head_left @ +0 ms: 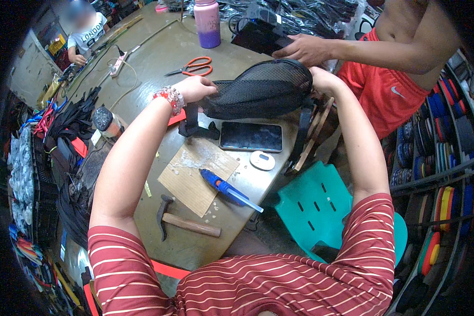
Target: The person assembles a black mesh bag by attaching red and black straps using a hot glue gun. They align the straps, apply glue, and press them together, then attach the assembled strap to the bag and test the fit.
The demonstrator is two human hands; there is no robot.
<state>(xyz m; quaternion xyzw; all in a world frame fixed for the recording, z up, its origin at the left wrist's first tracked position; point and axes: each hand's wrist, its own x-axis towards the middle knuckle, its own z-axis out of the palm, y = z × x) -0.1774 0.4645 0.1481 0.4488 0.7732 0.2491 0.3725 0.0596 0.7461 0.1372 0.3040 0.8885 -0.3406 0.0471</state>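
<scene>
Tapering leftward, the black mesh bag (263,90) runs crosswise, gripped by left hand (197,88) and right hand (323,80).

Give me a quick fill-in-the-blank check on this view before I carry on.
1. The left hand and right hand are at opposite ends of a mesh piece coloured ____.
2. The tool with a wooden handle on the table is a ____.
3. The blue glue gun lies partly on a flat piece of ____.
4. The bottle goes from pink at the top to ____ at the base.

Missing words: black; hammer; cardboard; purple.
</scene>
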